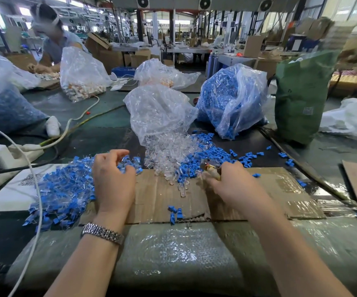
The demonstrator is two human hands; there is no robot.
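Noted left grip [113,179] loosely curled over the assembled pile [66,189] at bench left, hold unclear, and right grip [226,181] blurred among loose blue caps [211,155] beside clear tubes [169,151], hold untellable; judged hasty sweeping likely to scatter caps off the cardboard [280,189].
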